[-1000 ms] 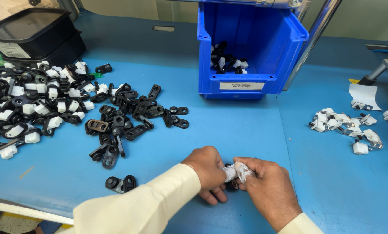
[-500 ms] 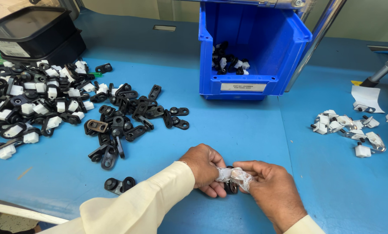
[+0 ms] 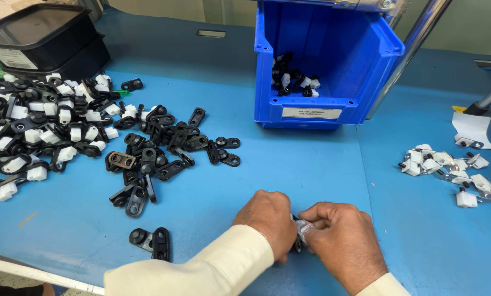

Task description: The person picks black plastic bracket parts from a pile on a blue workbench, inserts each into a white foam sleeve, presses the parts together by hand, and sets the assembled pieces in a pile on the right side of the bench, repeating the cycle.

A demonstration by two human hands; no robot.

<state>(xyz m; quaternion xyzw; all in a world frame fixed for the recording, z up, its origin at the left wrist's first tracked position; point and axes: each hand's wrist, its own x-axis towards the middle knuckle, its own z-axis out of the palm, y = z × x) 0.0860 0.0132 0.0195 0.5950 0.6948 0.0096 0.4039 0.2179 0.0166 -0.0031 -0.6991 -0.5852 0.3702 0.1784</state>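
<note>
My left hand (image 3: 267,220) and my right hand (image 3: 345,244) meet low at the centre of the blue table (image 3: 289,164). Together they pinch a small black bracket with a pale clip part (image 3: 301,233) between their fingertips; most of the piece is hidden by the fingers. Two loose black brackets (image 3: 151,241) lie just left of my left sleeve. A scatter of bare black brackets (image 3: 163,148) spreads further up and to the left.
A blue bin (image 3: 333,77) holding a few black-and-white parts stands at the back centre. A heap of black brackets with white clips (image 3: 37,126) fills the far left, beside a black tray (image 3: 42,38). White and metal clips (image 3: 448,170) lie at the right.
Both hands have stayed at the same spot and closed tighter over the small part, so less of its pale piece shows. Nothing else on the table has shifted.
</note>
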